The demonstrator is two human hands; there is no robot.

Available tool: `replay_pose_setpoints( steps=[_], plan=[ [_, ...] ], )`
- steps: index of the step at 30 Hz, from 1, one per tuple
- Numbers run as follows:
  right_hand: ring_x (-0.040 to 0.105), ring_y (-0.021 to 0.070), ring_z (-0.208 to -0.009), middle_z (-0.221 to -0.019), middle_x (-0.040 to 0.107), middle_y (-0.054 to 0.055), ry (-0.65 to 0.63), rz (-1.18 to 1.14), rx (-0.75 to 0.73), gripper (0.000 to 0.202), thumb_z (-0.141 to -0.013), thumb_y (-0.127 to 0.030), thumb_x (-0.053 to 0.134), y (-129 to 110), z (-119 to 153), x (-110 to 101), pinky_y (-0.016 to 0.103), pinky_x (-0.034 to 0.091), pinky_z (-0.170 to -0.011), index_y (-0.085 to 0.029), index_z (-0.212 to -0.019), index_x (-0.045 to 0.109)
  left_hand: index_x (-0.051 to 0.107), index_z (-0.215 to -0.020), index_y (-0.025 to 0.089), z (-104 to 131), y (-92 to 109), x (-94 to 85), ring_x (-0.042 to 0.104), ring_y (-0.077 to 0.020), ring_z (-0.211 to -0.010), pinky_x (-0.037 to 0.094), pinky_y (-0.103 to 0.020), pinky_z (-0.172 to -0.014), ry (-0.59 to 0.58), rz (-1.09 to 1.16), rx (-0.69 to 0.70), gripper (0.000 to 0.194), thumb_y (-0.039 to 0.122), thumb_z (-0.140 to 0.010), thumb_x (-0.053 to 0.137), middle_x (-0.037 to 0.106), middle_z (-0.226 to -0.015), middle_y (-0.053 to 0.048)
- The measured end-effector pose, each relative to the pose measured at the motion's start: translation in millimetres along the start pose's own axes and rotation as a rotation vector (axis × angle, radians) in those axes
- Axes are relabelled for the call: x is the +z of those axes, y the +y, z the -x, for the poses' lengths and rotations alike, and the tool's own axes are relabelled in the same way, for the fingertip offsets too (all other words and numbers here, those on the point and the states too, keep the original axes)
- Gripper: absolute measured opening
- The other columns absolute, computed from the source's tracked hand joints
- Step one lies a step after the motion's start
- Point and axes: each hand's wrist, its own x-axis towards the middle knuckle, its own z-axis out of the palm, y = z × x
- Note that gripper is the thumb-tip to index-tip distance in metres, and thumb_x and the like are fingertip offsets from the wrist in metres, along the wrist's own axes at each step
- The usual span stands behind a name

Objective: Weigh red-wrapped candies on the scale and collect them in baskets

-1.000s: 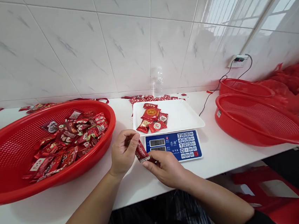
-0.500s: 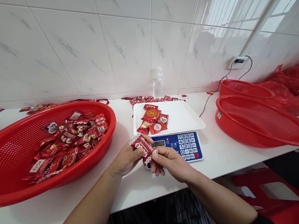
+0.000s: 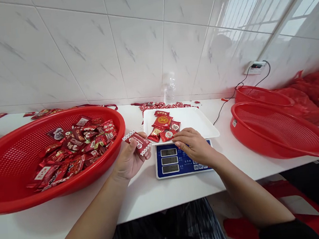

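Observation:
My left hand [image 3: 129,160] is closed on a dark red packet [image 3: 138,142] with dotted ends, between the large basket and the scale. The fingertips of my right hand [image 3: 191,145] are pinched together at the front edge of the white weighing tray [image 3: 195,121], touching or just above a small red packet [image 3: 167,135]. Several red packets lie in the left part of that tray, one with a gold round print [image 3: 163,121]. Below it is the blue scale panel [image 3: 164,168] with three displays, partly covered by my right hand.
On the left stands a large red basket [image 3: 115,125] holding many red packets [image 3: 74,142]. Two red baskets [image 3: 279,138] and red mesh bags [image 3: 311,90] are at the right. Behind the tray are a clear bottle [image 3: 169,88] and a black cable [image 3: 225,101].
My hands have moved apart. My left hand moved left with the dark red packet; my right hand let go of it and moved up and right to the tray's front edge.

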Motion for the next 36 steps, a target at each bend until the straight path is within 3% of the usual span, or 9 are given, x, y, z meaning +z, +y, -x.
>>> replay_pose_setpoints(
  steps=[10,16,19,22,36],
  plan=[
    [0.053,0.0237,-0.110,-0.115,0.067,0.003,0.014,0.074,0.050,0.030,-0.095,-0.037,0.043,6.2,-3.1,3.0,0.046,0.043,-0.094,-0.025,-0.112,0.065,0.065,-0.096,0.015,-4.1,-2.2,-5.4,0.052,-0.0091,-0.056,0.044,-0.021,-0.050,0.007,-0.011,0.016,0.038,0.044,-0.072,0.073,0.057,-0.070,0.000],
    [0.056,0.0201,-0.106,-0.109,0.067,0.004,0.266,-0.014,0.027,0.023,-0.094,-0.029,0.048,-2.2,16.3,-12.4,0.040,0.046,-0.093,-0.024,-0.112,0.062,0.065,-0.098,0.015,-3.3,-2.7,-6.1,0.052,-0.0093,-0.056,0.045,-0.021,-0.051,0.002,-0.032,0.012,0.038,0.043,-0.073,0.073,0.058,-0.072,0.000],
    [0.059,0.0195,-0.100,-0.103,0.068,0.005,0.431,-0.017,0.093,0.019,-0.093,-0.027,0.050,-2.0,31.5,-19.3,0.038,0.048,-0.088,-0.024,-0.107,0.063,0.064,-0.098,0.015,-3.0,-2.8,-5.7,0.053,-0.0095,-0.057,0.045,-0.021,-0.051,0.000,-0.027,0.007,0.037,0.042,-0.073,0.073,0.059,-0.073,-0.001],
    [0.060,0.0196,-0.095,-0.098,0.068,0.004,0.506,-0.006,0.172,0.018,-0.093,-0.027,0.050,0.2,43.9,-23.0,0.037,0.049,-0.083,-0.024,-0.103,0.063,0.064,-0.097,0.015,-2.9,-2.7,-4.6,0.053,-0.0094,-0.057,0.045,-0.021,-0.050,-0.005,-0.014,0.003,0.037,0.041,-0.073,0.073,0.059,-0.073,-0.001],
    [0.061,0.0188,-0.093,-0.095,0.068,0.004,0.498,-0.020,0.222,0.015,-0.092,-0.027,0.051,4.6,53.9,-17.7,0.036,0.050,-0.080,-0.024,-0.100,0.064,0.064,-0.098,0.015,-3.6,-1.6,-4.7,0.053,-0.0097,-0.057,0.046,-0.022,-0.052,0.010,0.005,-0.009,0.034,0.038,-0.074,0.073,0.058,-0.070,0.000]
  ],
)
